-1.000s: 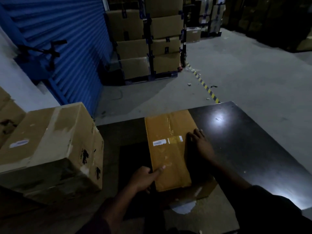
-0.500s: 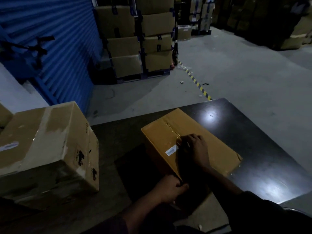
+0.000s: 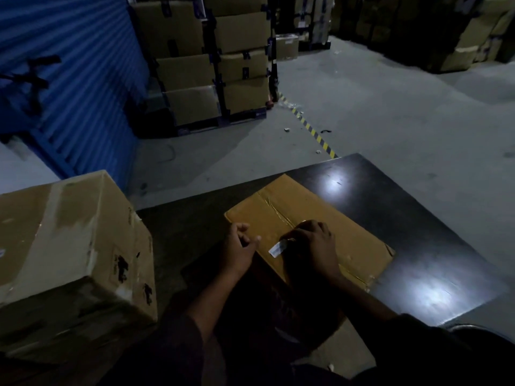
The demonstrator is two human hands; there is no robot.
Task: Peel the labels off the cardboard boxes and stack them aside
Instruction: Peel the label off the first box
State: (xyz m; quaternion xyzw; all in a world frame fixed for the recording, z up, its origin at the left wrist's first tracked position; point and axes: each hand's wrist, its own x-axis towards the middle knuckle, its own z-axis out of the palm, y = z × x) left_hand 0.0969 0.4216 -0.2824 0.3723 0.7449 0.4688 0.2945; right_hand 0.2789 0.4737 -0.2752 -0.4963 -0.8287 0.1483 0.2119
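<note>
An orange-brown cardboard box (image 3: 328, 218) lies on the dark table (image 3: 434, 246), its taped seam facing up. A small white label (image 3: 278, 247) sits on its top, one end lifted. My right hand (image 3: 315, 243) rests on the box with its fingertips pinching the label's edge. My left hand (image 3: 239, 250) grips the box's near left edge, fingers curled. A larger, paler cardboard box (image 3: 69, 235) with torn patches stands at the left of the table.
Beyond the table lies a grey concrete floor (image 3: 390, 112) with a yellow-black striped line (image 3: 315, 132). Stacked boxes on pallets (image 3: 211, 65) stand ahead, a blue roller shutter (image 3: 69, 65) at the left, more boxes (image 3: 459, 37) at the far right.
The orange box has been turned on the table. My left hand moved from the near corner up to the box's left edge. My right hand now pinches the label, one end lifted.
</note>
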